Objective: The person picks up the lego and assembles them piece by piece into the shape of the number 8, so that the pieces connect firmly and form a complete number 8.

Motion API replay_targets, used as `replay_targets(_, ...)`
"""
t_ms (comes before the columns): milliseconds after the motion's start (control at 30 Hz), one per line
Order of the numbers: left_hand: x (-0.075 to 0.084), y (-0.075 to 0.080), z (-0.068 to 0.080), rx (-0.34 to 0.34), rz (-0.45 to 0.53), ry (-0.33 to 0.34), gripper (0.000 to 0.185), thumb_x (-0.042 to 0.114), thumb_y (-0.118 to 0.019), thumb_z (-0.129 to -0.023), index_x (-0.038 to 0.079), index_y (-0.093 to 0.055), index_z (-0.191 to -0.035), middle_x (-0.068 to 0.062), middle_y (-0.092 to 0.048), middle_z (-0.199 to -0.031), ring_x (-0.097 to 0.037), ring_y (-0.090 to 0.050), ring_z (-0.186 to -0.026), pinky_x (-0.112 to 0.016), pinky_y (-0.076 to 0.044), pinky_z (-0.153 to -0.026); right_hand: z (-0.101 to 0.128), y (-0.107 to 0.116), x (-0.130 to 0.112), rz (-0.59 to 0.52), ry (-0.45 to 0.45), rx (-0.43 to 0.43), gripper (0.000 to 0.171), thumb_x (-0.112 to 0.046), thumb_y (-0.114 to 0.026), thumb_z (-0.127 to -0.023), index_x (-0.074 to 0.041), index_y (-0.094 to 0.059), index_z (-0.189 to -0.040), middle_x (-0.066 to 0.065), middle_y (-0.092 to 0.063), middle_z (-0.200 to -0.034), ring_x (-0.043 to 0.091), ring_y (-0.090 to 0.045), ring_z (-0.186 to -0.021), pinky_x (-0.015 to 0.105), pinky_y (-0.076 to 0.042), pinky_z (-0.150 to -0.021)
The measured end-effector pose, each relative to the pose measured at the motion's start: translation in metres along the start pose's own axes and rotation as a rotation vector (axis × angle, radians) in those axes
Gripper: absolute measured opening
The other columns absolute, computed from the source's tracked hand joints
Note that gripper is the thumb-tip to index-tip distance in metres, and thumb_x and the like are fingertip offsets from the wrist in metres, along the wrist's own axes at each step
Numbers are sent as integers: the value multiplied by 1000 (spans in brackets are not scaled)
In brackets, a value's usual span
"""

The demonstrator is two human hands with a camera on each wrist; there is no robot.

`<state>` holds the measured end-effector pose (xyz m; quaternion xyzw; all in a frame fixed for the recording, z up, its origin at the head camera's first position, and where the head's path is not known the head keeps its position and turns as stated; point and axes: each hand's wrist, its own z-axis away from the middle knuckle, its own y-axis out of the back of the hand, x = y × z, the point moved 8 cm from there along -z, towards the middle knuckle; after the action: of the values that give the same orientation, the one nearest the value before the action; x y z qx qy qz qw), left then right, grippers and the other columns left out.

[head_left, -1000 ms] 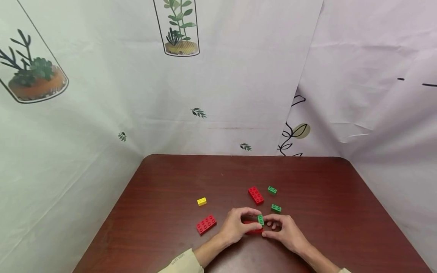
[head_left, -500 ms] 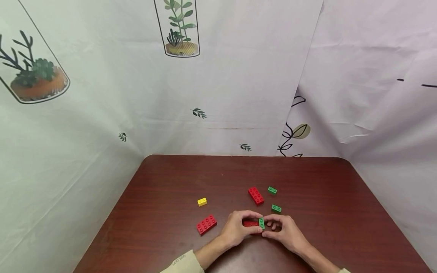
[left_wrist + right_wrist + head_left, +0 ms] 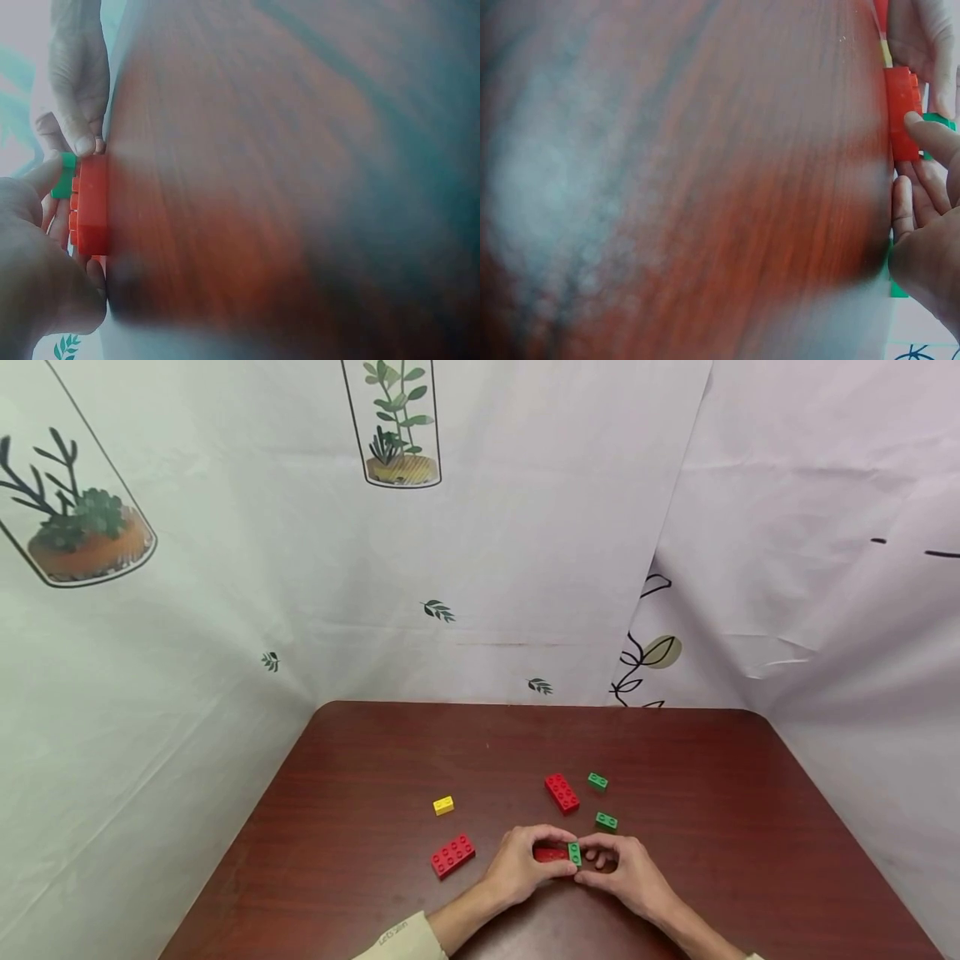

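Note:
Near the front of the table, my left hand (image 3: 516, 864) pinches a green two-stud toy brick (image 3: 574, 854) between thumb and index finger. That green brick (image 3: 64, 180) sits crosswise right at the studs of a red toy brick (image 3: 93, 206), over its right end. From the right, my right hand (image 3: 632, 870) holds this end of the red brick (image 3: 551, 855); its thumb lies on the near side, as the right wrist view shows. Its other fingers are loosely bent beyond the brick. My left hand hides part of the red brick in the head view.
A second red brick (image 3: 453, 856) lies left of my hands, with a yellow brick (image 3: 443, 806) behind it. Beyond my hands lie another red brick (image 3: 562, 793) and two green bricks (image 3: 597, 781). Printed cloth (image 3: 480, 527) hangs behind the brown table (image 3: 360, 760).
My left hand has shifted slightly right and toward me with the green brick, which now lines up over the red brick's right end. My right hand has barely moved.

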<state>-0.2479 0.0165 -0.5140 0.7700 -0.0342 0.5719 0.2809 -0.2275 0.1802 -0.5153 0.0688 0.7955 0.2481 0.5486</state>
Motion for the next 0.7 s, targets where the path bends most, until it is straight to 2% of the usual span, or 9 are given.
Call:
replay_targets(200, -1, -1, 1, -9, -6, 32, 30, 21, -90, -87, 21, -81, -116, 15, -77, -109, -6, -70, -104, -25, -51, -91, 1, 0, -1, 13, 8, 7, 31, -10, -92, -82, -5, -78, -109, -7, -73, -93, 7, -63, -78, 26, -54, -68)
replay_targets(700, 0, -1, 1, -29, -10, 11, 31, 21, -89, -89, 17, -81, -118, 13, -78, -109, -3, -69, -103, -23, -51, -90, -1, 1, 1, -7, -28, -21, 31, -12, -91, -84, -4, -78, -111, -3, -75, -97, 9, -64, -80, 26, -54, -69)
